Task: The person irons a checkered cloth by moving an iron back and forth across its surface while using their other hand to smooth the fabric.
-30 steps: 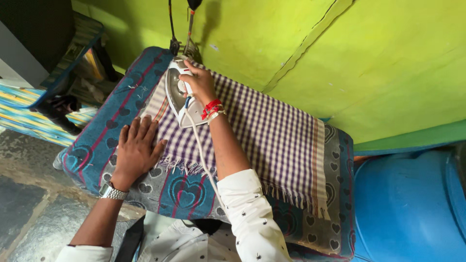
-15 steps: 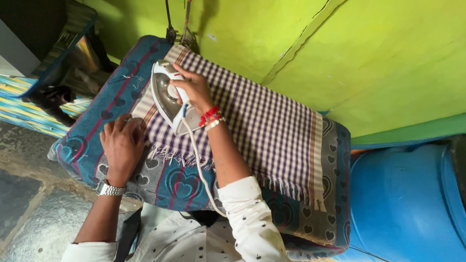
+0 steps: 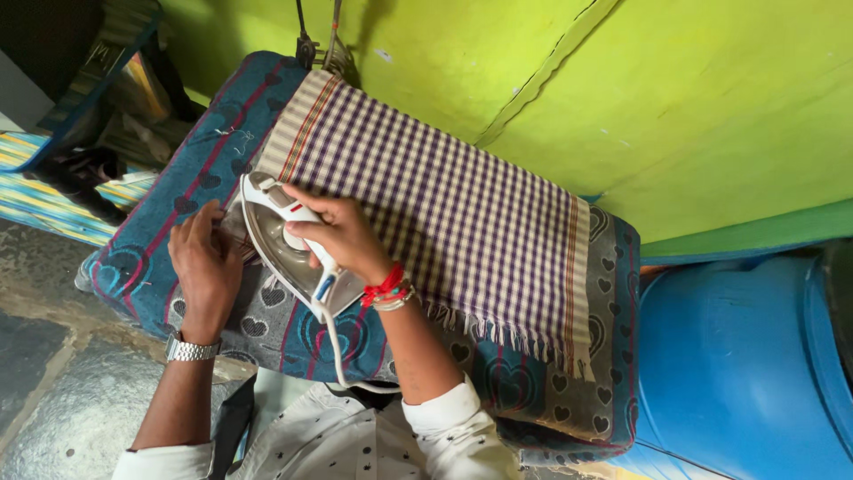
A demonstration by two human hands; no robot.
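Iron (image 3: 289,244), white w/ grey soleplate, sat at the near-left corner of the checked cloth (image 3: 444,209), over the fringe edge, tip pointing away from us toward the striped hem. Right hand (image 3: 342,236) was wrapped round the handle, fingers closed tight; red thread and bangle at the wrist. Left hand (image 3: 206,262) lay flat, fingers spread a little, holding nothing, pressing on the blanket (image 3: 151,240) just beside the iron's left side; watch (image 3: 191,348) on that wrist. Cloth spread over the blue-grey heart-print blanket on the padded table, against the green wall (image 3: 622,98). Cord (image 3: 333,351) ran from the iron's heel down toward our shirt.

Notes on doing it well, our judgement: keep soleplate flat, not rocking on the edge; left hand should tension the cloth but stay clear of hot metal, as it was v. close; keep cord off the fabric.
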